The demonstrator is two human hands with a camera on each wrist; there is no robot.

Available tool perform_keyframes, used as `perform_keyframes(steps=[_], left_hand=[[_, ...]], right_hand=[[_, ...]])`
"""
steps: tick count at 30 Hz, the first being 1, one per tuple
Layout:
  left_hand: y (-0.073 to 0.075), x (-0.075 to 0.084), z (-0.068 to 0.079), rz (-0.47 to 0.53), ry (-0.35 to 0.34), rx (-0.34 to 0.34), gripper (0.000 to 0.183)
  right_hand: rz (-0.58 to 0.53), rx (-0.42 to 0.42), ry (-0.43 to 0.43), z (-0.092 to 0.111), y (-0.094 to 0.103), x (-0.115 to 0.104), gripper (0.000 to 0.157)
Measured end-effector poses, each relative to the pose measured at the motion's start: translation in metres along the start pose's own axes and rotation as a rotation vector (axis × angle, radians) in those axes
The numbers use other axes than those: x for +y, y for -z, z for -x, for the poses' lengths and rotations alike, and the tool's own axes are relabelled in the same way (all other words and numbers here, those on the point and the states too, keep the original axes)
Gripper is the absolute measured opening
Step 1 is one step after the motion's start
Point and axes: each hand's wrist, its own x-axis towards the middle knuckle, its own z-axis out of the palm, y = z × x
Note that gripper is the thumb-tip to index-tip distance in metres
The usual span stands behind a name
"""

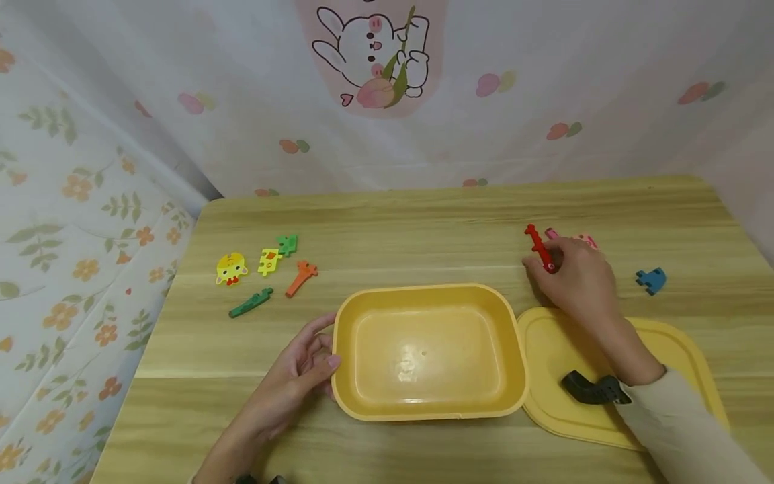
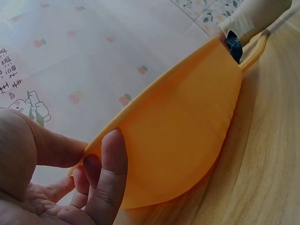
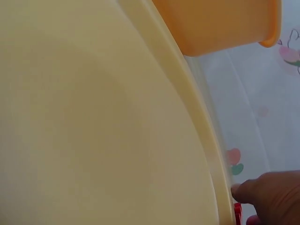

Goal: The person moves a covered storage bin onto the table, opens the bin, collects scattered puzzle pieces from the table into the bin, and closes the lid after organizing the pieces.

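My left hand (image 1: 296, 376) grips the left rim of a yellow plastic box (image 1: 423, 353). The left wrist view has the thumb and fingers pinching the rim of this box (image 2: 173, 131). Beyond the lid, my right hand (image 1: 577, 282) pinches the near end of a slim red puzzle piece (image 1: 538, 243) between thumb and fingers. Just past those fingers lie a pink piece (image 1: 551, 233) and a pale pink piece (image 1: 586, 240), both partly hidden. In the right wrist view only some fingers and a bit of the red piece (image 3: 237, 213) show.
A yellow lid (image 1: 677, 363) lies right of the box, under my right forearm. A blue puzzle piece (image 1: 651, 280) is farther right. At the left are a yellow animal-head piece (image 1: 231, 269), a yellow piece (image 1: 269, 261), green pieces (image 1: 250, 302) and an orange piece (image 1: 300, 278).
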Motion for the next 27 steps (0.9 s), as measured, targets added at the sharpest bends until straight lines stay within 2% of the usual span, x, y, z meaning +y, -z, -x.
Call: perform_keyframes(steps=[7, 10, 21, 27], left_hand=[[0.003, -0.005, 0.002, 0.004, 0.011, -0.003, 0.067], [0.003, -0.004, 0.001, 0.0, 0.002, -0.008, 0.066], [0.003, -0.002, 0.0, 0.004, -0.002, -0.014, 0.065], [0.003, -0.001, 0.0, 0.007, 0.014, -0.011, 0.066]], right_hand=[[-0.022, 0.048, 0.024, 0.003, -0.005, 0.004, 0.031], [-0.03, 0.052, 0.023, 0.004, -0.003, 0.005, 0.033], [0.0, -0.09, 0.01, 0.001, 0.011, 0.001, 0.034], [0.016, -0.08, 0.042, -0.001, 0.008, 0.001, 0.025]])
